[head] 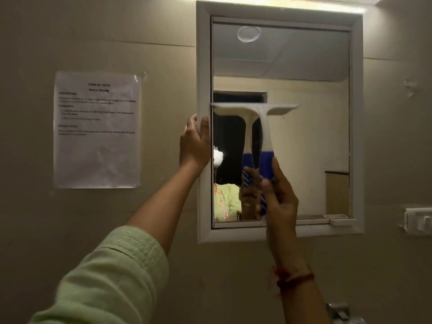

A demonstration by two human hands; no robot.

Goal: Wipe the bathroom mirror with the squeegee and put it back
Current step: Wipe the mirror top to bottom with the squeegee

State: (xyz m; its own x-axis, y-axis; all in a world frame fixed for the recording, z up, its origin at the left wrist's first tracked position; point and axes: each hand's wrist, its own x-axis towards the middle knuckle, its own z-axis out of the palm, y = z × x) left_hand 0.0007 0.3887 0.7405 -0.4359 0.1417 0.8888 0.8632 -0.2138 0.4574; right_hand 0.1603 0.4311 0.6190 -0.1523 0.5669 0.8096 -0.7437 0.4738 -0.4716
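A wall mirror (pixel 311 136) in a white frame (pixel 203 66) hangs straight ahead. My right hand (pixel 279 197) grips the blue lower handle of a white squeegee (pixel 266 132). Its wide blade lies level against the left half of the glass, about mid-height, with its left end at the frame's inner edge. The handle and my fingers are reflected in the mirror. My left hand (pixel 195 142) is pressed around the left side of the frame, fingers curled over its edge; the arm wears a light green sleeve.
A printed task sheet (pixel 97 129) is taped to the beige wall left of the mirror. A small white tray (pixel 342 221) rests on the frame's lower right ledge. A white wall fitting (pixel 418 220) sits at the right edge, a metal tap (pixel 339 312) below.
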